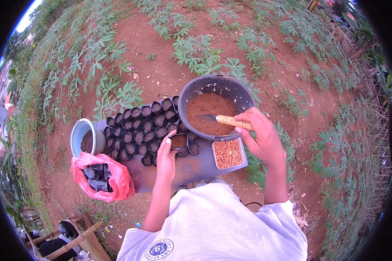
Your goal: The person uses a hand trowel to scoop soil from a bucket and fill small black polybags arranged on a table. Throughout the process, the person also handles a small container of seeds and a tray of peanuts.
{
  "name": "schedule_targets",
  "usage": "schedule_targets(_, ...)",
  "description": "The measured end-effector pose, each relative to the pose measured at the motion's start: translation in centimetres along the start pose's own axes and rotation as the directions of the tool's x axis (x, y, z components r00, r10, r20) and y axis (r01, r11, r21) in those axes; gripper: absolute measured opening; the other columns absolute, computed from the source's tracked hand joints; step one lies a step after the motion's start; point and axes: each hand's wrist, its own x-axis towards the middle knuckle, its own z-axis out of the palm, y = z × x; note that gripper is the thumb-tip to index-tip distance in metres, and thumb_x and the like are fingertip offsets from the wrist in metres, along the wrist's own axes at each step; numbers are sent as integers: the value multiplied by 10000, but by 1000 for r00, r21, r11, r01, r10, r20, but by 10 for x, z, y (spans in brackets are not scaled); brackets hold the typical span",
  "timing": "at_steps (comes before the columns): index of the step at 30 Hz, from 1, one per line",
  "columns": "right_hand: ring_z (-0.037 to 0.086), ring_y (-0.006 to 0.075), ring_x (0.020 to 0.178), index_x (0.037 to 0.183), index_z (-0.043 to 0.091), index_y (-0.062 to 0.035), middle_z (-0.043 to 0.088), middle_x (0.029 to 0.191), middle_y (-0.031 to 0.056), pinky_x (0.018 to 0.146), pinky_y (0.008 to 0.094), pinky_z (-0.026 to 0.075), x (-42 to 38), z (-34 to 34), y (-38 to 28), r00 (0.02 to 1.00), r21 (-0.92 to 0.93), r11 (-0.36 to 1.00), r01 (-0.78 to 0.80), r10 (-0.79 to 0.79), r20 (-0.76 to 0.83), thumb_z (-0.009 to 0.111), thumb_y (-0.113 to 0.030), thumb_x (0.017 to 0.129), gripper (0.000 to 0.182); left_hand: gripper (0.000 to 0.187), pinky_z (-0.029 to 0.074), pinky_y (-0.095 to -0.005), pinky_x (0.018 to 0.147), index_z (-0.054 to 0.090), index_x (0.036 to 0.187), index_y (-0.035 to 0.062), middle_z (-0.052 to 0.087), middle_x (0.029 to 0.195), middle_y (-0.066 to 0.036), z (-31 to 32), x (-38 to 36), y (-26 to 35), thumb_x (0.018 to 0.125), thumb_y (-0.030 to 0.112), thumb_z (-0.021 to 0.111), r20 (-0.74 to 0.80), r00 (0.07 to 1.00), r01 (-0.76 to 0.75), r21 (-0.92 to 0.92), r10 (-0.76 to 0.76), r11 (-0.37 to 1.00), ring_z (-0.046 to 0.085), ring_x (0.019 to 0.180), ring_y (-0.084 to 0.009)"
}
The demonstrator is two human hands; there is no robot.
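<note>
My right hand (261,135) is closed on the wooden handle of a small trowel (231,122), whose blade rests on the brown soil (211,108) inside a large dark bucket (190,87). My left hand (165,160) holds the left side of a small black seedling bag (179,142), with brown soil showing in its open top. Beyond and left of this hand, several rows of filled black seedling bags (138,124) stand close together. Below the bucket sits a clear square tub of yellowish seeds or grains (228,154), near my right forearm.
A metal-coloured table (143,177) carries these things. At its left stand a pale blue-green bucket (99,141) with dark soil and a pink plastic bag (125,180) of dark pieces. Leafy plants (196,54) grow in reddish ground around. Bamboo poles (74,241) lie lower left.
</note>
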Motion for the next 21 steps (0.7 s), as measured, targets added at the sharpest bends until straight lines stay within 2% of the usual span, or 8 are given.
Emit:
schedule_targets(1, 598, 333, 860, 1066, 610, -37, 579, 917, 126, 758, 420, 474, -1, 0, 9, 1000, 3, 1000, -6, 6, 1, 670, -83, 862, 217, 414, 450, -331, 983, 521, 1370, 10, 609, 1240, -88, 1, 2, -1, 1062, 260, 403, -20, 1000, -4, -4, 4, 1000, 584, 1124, -151)
schedule_targets(3, 600, 337, 880, 1081, 610, -40, 585, 933, 125, 773, 425, 478, -4, 4, 30, 997, -106, 993, -54, 59, 49, 653, -89, 880, 212, 417, 452, -329, 982, 517, 1371, 8, 610, 1235, -89, 1, 4, -4, 1064, 265, 401, -52, 999, 1, 13, 0, 1000, 585, 1123, -151)
schedule_targets(6, 606, 342, 910, 1093, 612, -39, 595, 950, 127, 801, 430, 483, -9, 21, 68, 979, -93, 987, -132, 144, 143, 643, -102, 891, 213, 431, 459, -330, 975, 500, 1379, -2, 613, 1221, -90, 2, 7, -9, 1063, 274, 405, -86, 996, 2, 33, 1, 999, 591, 1114, -157)
schedule_targets(9, 610, 348, 936, 1097, 618, -34, 608, 969, 132, 821, 436, 490, -17, 44, 113, 963, -78, 986, -147, 161, 215, 649, -116, 891, 224, 434, 460, -331, 973, 503, 1374, -7, 612, 1218, -91, 6, 7, -13, 1059, 279, 416, -119, 993, 5, 55, 1, 998, 593, 1110, -156)
schedule_targets(16, 615, 343, 937, 1092, 645, -47, 626, 989, 122, 846, 436, 493, -18, 70, 169, 928, -2, 989, -148, 140, 345, 660, -139, 886, 226, 442, 453, -327, 983, 506, 1363, -19, 615, 1200, -95, 26, 6, -24, 1050, 286, 437, -282, 959, 14, 99, 15, 995, 592, 1095, -157)
schedule_targets(18, 617, 336, 937, 1096, 653, -52, 630, 985, 116, 859, 428, 493, -15, 76, 176, 914, 93, 984, -154, 106, 393, 669, -151, 879, 239, 438, 417, -313, 996, 516, 1375, 3, 605, 1233, -70, 25, 5, -30, 1050, 288, 442, -276, 961, 2, 78, 19, 997, 573, 1117, -136)
schedule_targets(21, 622, 336, 942, 1098, 657, -53, 633, 988, 114, 863, 424, 495, -11, 86, 185, 896, 114, 989, -99, 38, 442, 678, -169, 873, 254, 440, 409, -306, 993, 513, 1375, 2, 603, 1235, -64, 35, 4, -32, 1049, 289, 441, -298, 954, -6, 69, 26, 998, 566, 1117, -128)
